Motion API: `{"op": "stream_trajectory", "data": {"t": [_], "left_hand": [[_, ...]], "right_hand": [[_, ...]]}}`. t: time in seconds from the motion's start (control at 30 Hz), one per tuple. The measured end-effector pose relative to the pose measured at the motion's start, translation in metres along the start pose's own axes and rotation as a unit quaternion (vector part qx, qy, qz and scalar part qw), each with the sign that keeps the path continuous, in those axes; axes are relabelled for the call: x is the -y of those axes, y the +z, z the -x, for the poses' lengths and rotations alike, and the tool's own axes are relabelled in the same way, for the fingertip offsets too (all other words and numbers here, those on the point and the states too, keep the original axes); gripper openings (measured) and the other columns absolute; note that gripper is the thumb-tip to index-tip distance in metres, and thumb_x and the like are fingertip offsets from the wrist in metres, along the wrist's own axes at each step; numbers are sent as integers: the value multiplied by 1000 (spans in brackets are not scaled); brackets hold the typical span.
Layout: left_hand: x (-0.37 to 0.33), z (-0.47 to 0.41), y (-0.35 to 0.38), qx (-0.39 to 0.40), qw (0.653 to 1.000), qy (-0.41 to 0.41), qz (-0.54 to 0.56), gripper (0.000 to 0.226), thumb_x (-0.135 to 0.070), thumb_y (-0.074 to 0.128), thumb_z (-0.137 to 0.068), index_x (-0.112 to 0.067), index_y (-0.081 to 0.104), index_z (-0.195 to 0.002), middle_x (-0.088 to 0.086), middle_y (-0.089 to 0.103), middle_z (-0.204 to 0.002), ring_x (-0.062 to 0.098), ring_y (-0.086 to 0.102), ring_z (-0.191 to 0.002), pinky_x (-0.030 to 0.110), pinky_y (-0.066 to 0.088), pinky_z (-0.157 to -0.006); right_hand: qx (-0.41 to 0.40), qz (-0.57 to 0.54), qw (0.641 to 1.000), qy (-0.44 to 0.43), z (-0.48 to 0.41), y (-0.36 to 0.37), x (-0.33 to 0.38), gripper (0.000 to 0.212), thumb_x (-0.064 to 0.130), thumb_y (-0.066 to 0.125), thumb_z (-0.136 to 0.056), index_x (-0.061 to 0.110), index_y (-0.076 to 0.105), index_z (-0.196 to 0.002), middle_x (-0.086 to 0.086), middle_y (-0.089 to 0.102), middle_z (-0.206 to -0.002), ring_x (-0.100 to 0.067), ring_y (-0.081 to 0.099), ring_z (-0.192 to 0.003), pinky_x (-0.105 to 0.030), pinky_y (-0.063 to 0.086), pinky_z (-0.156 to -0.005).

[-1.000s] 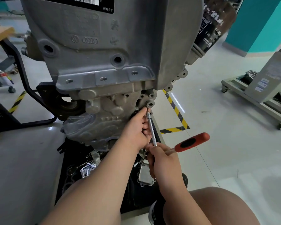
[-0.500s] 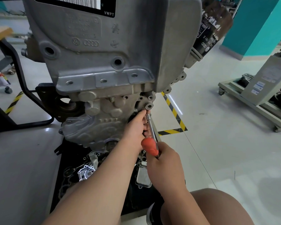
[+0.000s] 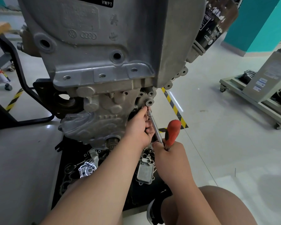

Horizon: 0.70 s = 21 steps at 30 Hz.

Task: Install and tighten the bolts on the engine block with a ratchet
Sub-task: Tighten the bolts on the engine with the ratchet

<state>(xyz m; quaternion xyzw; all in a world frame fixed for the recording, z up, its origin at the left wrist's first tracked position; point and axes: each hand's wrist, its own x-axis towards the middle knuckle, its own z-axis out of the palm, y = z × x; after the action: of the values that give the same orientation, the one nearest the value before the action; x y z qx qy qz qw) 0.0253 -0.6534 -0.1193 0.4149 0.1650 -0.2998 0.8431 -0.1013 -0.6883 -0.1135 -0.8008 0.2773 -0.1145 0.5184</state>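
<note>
The grey engine block [image 3: 104, 46] fills the upper middle of the head view. A ratchet with a red handle [image 3: 173, 133] and a long silver extension [image 3: 154, 125] reaches up to a bolt boss [image 3: 149, 103] at the block's lower right. My left hand [image 3: 139, 127] holds the upper part of the extension, its fingertips at the socket end just under the boss. My right hand [image 3: 167, 153] grips the ratchet at its head, with the red handle sticking up out of the fist. The bolt itself is hidden by the socket and fingers.
Loose engine parts, including a silver cooler [image 3: 145, 172] and a pump housing [image 3: 86, 170], lie on the black mat below. A black oil filter [image 3: 214, 25] hangs at upper right. A black stand frame [image 3: 22, 75] is left, a wheeled cart [image 3: 253, 101] right. My knee [image 3: 217, 207] is bottom right.
The red handle has swung from pointing right, round toward me, and now stands upright above my right fist. My left hand has stayed on the extension.
</note>
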Motion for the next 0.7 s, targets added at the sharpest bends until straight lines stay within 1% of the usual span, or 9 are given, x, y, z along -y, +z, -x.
{"op": "stream_trajectory", "data": {"t": [0.1, 0.2, 0.33, 0.43, 0.5, 0.57, 0.63, 0.67, 0.7], "left_hand": [[-1, 2, 2, -1, 1000, -10, 5, 16, -30, 56, -95, -20, 57, -83, -12, 37, -42, 3, 25, -31, 15, 16, -32], [0, 0, 4, 3, 1000, -20, 7, 20, -31, 55, -96, -21, 55, -78, -11, 35, -41, 4, 23, -32, 14, 14, -33], [1, 1, 6, 6, 1000, -28, 8, 29, -29, 55, -96, -21, 53, -68, -11, 36, -41, 4, 24, -33, 15, 15, -33], [1, -1, 9, -6, 999, -37, -7, 37, -31, 58, -94, -21, 46, -61, -9, 28, -48, 4, 21, -36, 16, 16, -37], [1, -2, 11, -16, 999, -39, -4, 37, -35, 59, -92, -21, 43, -62, -7, 25, -51, 6, 21, -42, 17, 17, -42], [2, -2, 12, -16, 999, -33, 4, 32, -35, 58, -92, -21, 47, -66, -7, 27, -51, 6, 22, -46, 17, 19, -43], [2, -1, 11, -2, 999, -29, 21, 30, -32, 56, -94, -21, 49, -66, -10, 31, -42, 4, 25, -36, 14, 19, -35], [2, 0, 9, 2, 999, -32, 29, 32, -31, 56, -94, -22, 50, -64, -11, 32, -39, 4, 25, -32, 14, 19, -34], [1, -1, 8, 4, 999, -36, 35, 34, -31, 56, -94, -22, 51, -62, -10, 32, -41, 4, 26, -33, 15, 21, -37]], "right_hand": [[10, 5, 1000, 9, -5, -6, 4, 38, 13, 52, -86, 18, 29, -56, 9, 23, -40, -11, 20, -39, -17, 17, -35], [15, 14, 1000, 17, -9, -14, 11, 33, 14, 53, -84, 16, 31, -60, 7, 22, -43, -13, 19, -40, -18, 16, -34], [-5, 68, 998, 0, -8, -19, 15, 36, 17, 49, -81, 18, 29, -50, 7, 22, -41, -12, 20, -41, -22, 18, -37], [-9, 59, 998, -1, -6, -14, 16, 42, 16, 48, -82, 21, 32, -44, 7, 24, -39, -11, 20, -40, -27, 20, -44], [7, 40, 999, 1, -5, -11, 16, 44, 15, 48, -84, 25, 38, -42, 8, 27, -37, -10, 22, -37, -26, 21, -43], [19, 35, 999, -1, -5, -11, 14, 44, 15, 48, -84, 29, 42, -43, 9, 28, -37, -10, 24, -37, -25, 22, -42], [24, 33, 999, -4, -5, -12, 13, 43, 15, 49, -84, 30, 41, -44, 9, 27, -38, -10, 23, -38, -22, 21, -40], [26, 31, 999, -6, -4, -12, 12, 43, 15, 49, -84, 29, 40, -45, 9, 27, -38, -10, 22, -39, -20, 20, -38], [29, 33, 999, -8, -3, -12, 11, 42, 15, 49, -84, 28, 39, -45, 8, 26, -38, -10, 22, -39, -19, 19, -37]]}}
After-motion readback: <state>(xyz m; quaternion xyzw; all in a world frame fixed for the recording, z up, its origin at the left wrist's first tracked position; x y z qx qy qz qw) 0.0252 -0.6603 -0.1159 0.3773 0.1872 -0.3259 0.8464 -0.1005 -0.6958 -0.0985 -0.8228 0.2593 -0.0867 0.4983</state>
